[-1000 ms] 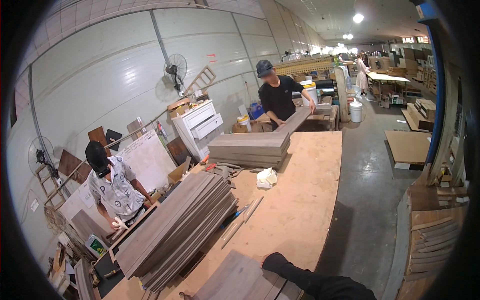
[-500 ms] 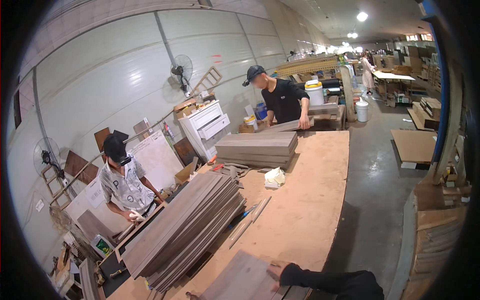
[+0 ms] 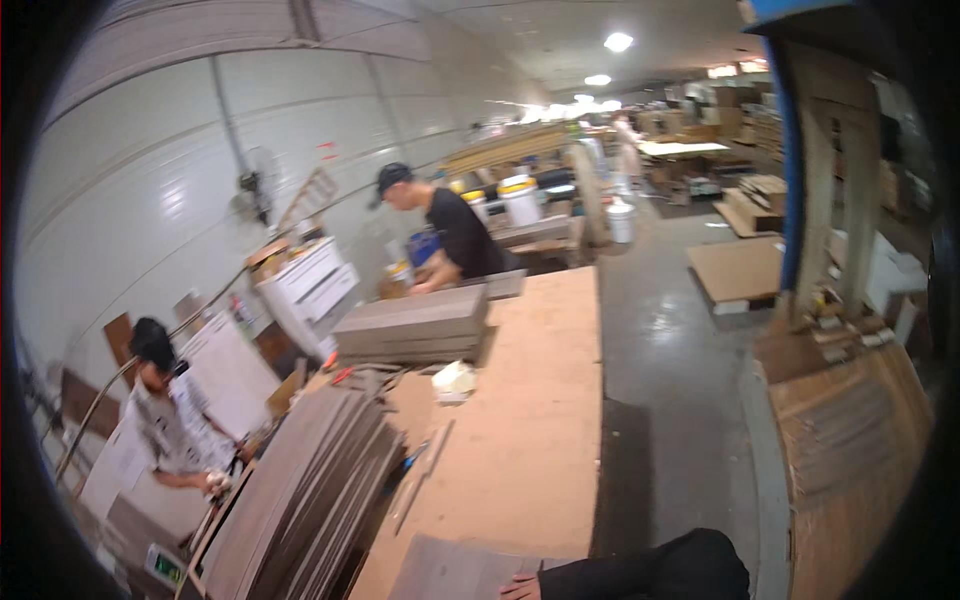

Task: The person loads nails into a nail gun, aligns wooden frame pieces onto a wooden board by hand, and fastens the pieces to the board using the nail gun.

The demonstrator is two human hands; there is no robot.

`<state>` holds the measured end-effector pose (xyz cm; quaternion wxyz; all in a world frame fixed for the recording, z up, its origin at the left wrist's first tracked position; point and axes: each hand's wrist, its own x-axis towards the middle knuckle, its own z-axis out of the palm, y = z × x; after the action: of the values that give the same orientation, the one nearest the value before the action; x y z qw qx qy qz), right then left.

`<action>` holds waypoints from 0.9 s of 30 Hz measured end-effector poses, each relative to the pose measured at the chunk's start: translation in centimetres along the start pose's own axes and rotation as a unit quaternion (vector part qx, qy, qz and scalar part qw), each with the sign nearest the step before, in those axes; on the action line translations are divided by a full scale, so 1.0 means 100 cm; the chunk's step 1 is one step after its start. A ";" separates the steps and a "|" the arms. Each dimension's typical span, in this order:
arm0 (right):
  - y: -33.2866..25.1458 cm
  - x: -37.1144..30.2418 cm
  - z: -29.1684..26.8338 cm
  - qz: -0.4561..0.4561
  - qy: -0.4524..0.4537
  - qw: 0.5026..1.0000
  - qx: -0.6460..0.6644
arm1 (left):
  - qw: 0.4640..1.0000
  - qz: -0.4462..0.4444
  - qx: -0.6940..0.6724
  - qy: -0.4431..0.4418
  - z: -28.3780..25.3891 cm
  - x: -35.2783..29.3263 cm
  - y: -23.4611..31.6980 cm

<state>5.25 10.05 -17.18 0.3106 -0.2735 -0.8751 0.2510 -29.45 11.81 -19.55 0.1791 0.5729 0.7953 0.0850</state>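
Note:
My right hand (image 3: 521,587), in a black sleeve, rests with stretched fingers on a grey-brown wood board (image 3: 450,570) at the lower edge of the view. It lies near the board's right side. My left hand is out of view. Left of the board stands a tall, uneven stack of long grey-brown boards (image 3: 290,480). Between stack and board, thin strips of wood (image 3: 424,475) lie on the tan worktable (image 3: 535,420). A crumpled cream-white item (image 3: 454,380) sits farther back, beside a neater pile of boards (image 3: 410,325).
A person in a patterned shirt (image 3: 175,430) works at the left. Another in black (image 3: 465,235) bends at the table's far end. A concrete aisle (image 3: 665,400) runs along the right, past a blue-edged post (image 3: 790,170) and stacked panels (image 3: 850,430).
My view has swung right, so the scene sits farther left. The fingertips at the bottom edge have left view. The person in black has turned away and bent lower.

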 end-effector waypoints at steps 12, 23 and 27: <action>0.007 0.004 0.008 -0.036 -0.004 0.999 0.023 | 0.968 0.128 0.048 0.208 0.006 0.013 0.000; -0.035 0.007 0.032 -0.002 0.044 0.996 -0.080 | 0.972 0.069 -0.093 0.203 -0.025 -0.023 -0.009; -0.036 -0.002 0.037 -0.004 0.042 0.994 -0.105 | 0.980 0.068 -0.088 0.162 -0.034 -0.036 -0.008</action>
<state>1.67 6.37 -17.63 0.3179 -0.3114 -0.8838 0.1442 -30.48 8.39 -16.04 0.0912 0.5860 0.7625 0.2586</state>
